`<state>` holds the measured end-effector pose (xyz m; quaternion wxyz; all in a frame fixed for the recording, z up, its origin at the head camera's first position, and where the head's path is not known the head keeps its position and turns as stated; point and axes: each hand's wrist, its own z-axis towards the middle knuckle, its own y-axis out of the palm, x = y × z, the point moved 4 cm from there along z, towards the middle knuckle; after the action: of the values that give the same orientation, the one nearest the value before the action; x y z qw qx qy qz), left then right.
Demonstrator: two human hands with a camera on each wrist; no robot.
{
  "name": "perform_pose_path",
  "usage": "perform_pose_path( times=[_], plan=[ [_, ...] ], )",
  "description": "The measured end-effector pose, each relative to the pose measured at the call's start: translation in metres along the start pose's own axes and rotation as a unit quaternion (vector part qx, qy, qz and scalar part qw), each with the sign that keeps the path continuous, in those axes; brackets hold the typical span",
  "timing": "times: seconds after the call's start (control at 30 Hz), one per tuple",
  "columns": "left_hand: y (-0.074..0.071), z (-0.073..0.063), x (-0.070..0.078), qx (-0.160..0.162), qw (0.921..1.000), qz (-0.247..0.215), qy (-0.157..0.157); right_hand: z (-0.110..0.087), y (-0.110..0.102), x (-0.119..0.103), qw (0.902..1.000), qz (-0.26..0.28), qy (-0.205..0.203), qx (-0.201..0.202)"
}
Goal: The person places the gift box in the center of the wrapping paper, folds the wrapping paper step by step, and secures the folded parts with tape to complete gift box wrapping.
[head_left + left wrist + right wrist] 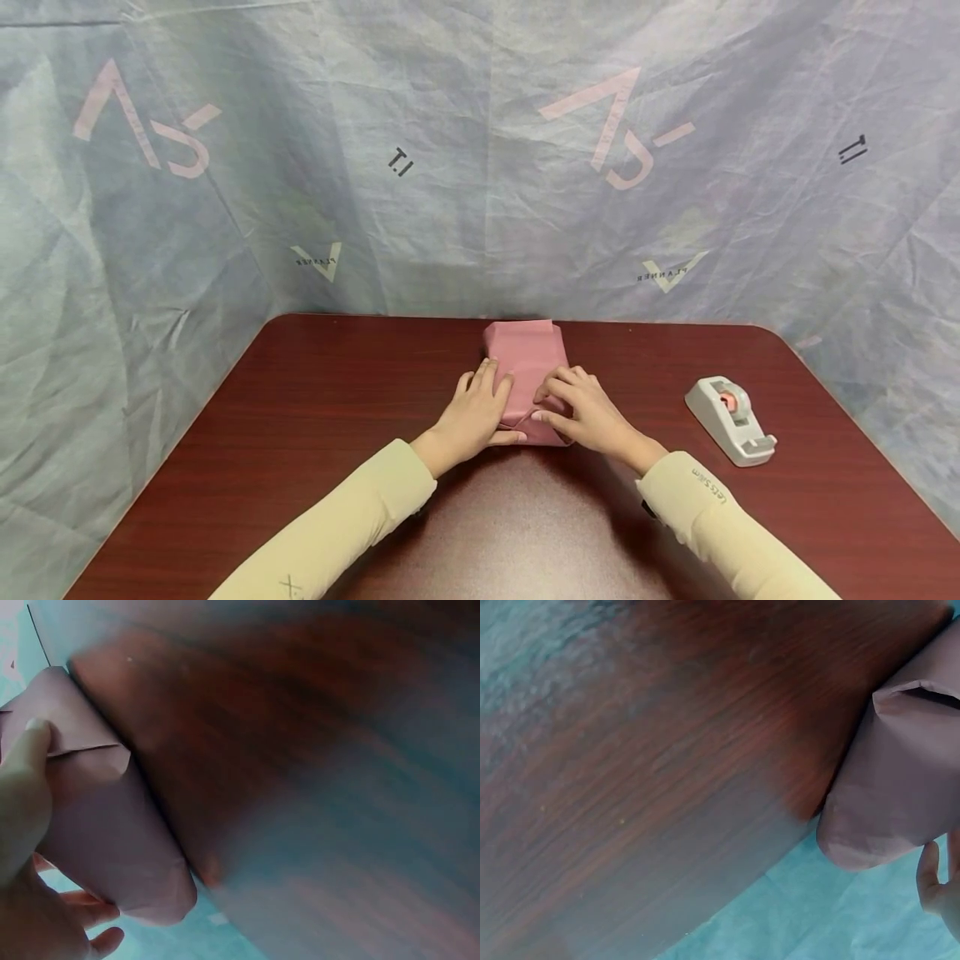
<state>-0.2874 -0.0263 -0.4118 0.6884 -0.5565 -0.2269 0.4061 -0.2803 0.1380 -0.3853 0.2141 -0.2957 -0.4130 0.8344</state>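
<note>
A flat package in pink wrapping paper (525,350) lies at the far middle of the table, a folded flap at its near end. My left hand (472,417) rests on its left side, fingers extended, thumb lying across the near end. In the left wrist view that thumb (28,761) presses beside the crease of the package (112,817). With bent fingers my right hand (588,412) pinches the flap's edge at the near right. The right wrist view shows a raised fold on the package (907,757); only some right fingers (930,877) appear, at its side.
A white tape dispenser (731,421) with a roll of tape stands on the right of the dark red-brown table (360,375). Behind the table's far edge hangs a grey printed cloth (450,225), which also runs along both sides.
</note>
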Motion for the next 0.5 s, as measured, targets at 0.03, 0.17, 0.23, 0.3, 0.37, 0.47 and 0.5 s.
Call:
perform_pose_path(
  times=[0.03,0.17,0.23,0.3,0.37,0.47,0.5],
  plan=[
    [0.000,0.000,0.001,0.002,0.9999,0.010,-0.003,-0.001,0.000,0.000,1.0000,0.007,-0.002,0.001],
    [-0.003,0.000,0.002,0.015,0.9990,0.042,-0.005,-0.005,0.000,0.004,0.9996,0.023,-0.013,-0.009],
    [-0.003,0.000,0.003,0.020,0.9987,0.048,-0.005,-0.010,0.001,0.007,0.9995,0.012,-0.017,-0.025],
    [-0.003,0.001,0.003,0.026,0.9984,0.049,-0.004,-0.017,0.003,0.011,0.9986,-0.018,-0.023,-0.044],
    [-0.003,0.001,0.003,0.028,0.9986,0.045,-0.005,-0.023,0.006,0.015,0.9966,-0.049,-0.029,-0.058],
    [-0.002,0.000,0.003,0.024,0.9990,0.036,-0.007,-0.029,0.007,0.019,0.9940,-0.080,-0.038,-0.064],
    [-0.001,0.000,0.002,0.023,0.9992,0.032,-0.008,-0.030,0.007,0.020,0.9937,-0.085,-0.041,-0.061]
  ],
)
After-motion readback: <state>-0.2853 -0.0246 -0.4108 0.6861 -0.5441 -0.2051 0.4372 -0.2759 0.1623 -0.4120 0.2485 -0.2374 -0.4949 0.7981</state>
